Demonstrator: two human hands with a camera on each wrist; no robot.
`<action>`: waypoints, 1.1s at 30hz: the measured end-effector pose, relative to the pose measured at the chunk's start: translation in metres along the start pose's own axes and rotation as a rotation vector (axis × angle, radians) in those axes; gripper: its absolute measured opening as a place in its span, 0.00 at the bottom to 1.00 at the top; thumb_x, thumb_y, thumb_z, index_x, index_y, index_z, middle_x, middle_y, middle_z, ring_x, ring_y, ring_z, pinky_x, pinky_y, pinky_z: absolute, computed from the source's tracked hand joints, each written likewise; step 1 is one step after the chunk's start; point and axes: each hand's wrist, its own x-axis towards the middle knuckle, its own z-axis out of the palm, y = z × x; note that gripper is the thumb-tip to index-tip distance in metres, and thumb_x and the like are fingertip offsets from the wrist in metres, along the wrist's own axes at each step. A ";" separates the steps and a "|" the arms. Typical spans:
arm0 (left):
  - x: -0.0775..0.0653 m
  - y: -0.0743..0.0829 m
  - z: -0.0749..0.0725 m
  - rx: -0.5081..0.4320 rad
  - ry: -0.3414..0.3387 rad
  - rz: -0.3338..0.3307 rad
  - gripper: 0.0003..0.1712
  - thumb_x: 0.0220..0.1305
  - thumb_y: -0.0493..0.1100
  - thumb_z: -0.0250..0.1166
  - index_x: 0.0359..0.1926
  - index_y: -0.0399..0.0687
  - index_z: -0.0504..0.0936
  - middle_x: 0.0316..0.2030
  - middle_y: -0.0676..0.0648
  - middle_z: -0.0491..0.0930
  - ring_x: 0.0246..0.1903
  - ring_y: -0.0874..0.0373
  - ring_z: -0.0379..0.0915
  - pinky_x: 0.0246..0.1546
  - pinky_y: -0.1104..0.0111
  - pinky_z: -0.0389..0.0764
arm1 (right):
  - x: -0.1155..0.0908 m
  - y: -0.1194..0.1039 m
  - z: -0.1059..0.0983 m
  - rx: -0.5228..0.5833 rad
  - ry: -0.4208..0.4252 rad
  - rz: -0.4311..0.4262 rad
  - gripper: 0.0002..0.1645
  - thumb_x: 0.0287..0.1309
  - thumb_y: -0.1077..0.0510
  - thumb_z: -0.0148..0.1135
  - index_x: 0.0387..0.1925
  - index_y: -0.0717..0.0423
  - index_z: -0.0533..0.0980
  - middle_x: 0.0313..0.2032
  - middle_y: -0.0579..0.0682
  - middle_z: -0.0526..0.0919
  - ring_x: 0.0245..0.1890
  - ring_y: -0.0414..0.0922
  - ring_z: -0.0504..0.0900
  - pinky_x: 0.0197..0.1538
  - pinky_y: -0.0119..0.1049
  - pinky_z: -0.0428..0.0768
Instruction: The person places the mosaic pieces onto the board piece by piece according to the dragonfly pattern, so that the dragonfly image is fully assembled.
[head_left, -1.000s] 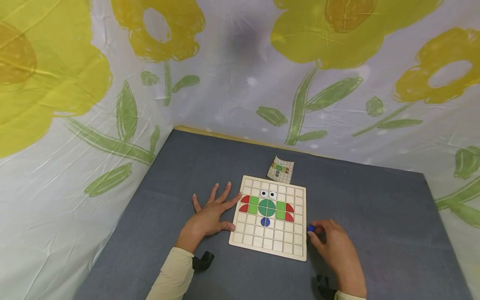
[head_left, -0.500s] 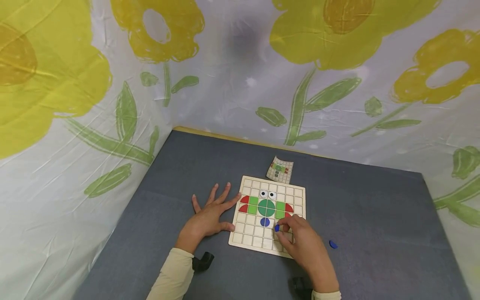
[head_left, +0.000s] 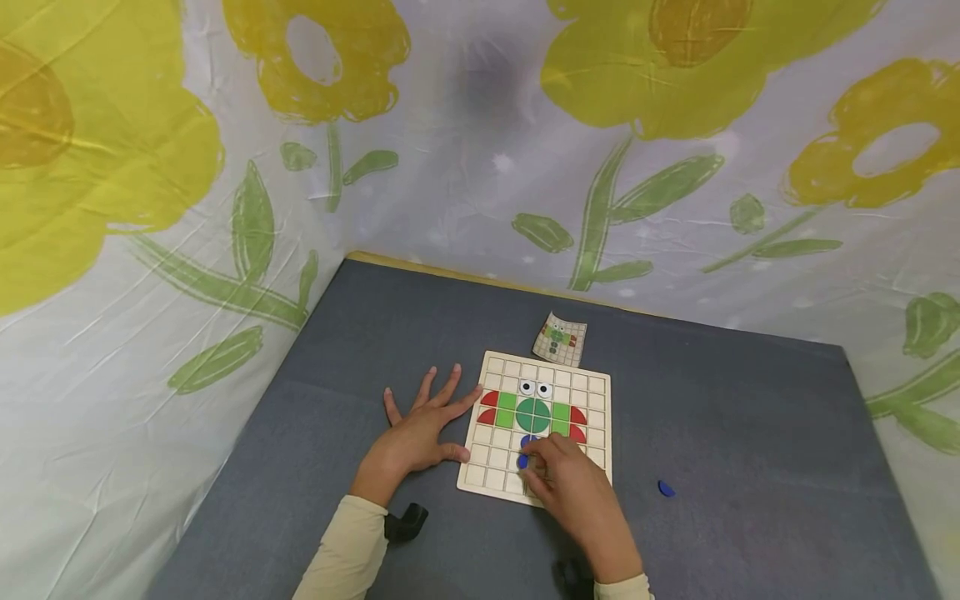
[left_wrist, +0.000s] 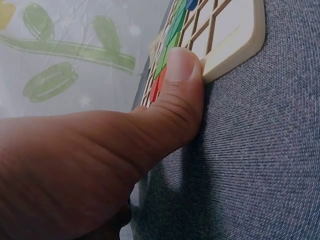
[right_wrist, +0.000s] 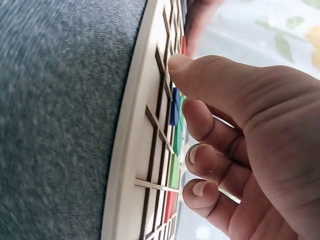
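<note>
On the dark table lies a wooden grid board (head_left: 480, 477) bearing red quarter-round tiles (head_left: 487, 417), light green tiles (head_left: 506, 410), a dark green circle (head_left: 533, 415) and two eye tiles (head_left: 527, 387). My left hand (head_left: 408, 440) spreads its fingers, its thumb and index fingertip touching the board's left edge; the left wrist view shows the thumb (left_wrist: 180, 75) against the rim. Over the lower middle squares, my right hand (head_left: 577, 492) pinches a blue tile (head_left: 522, 461) between thumb and index finger. Just above it, a set blue tile pair (head_left: 527, 441) is partly covered by the fingers.
A loose blue half-round tile (head_left: 666, 488) lies on the table (head_left: 750, 433) right of the board. Behind the board rests a curled pattern card (head_left: 561, 337) showing a similar figure. Flower-printed cloth (head_left: 450, 183) hangs behind and along the sides.
My right hand has moved left from beside the board to its lower middle, carrying the blue tile. The loose blue tile on the table came into sight. My left hand stays put.
</note>
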 end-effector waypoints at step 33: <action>0.000 0.000 -0.001 -0.003 -0.002 0.006 0.60 0.50 0.60 0.80 0.83 0.71 0.60 0.85 0.50 0.42 0.84 0.39 0.26 0.65 0.19 0.23 | 0.003 -0.001 0.005 -0.001 -0.029 -0.008 0.15 0.56 0.53 0.82 0.43 0.45 0.86 0.32 0.36 0.77 0.29 0.30 0.74 0.32 0.31 0.77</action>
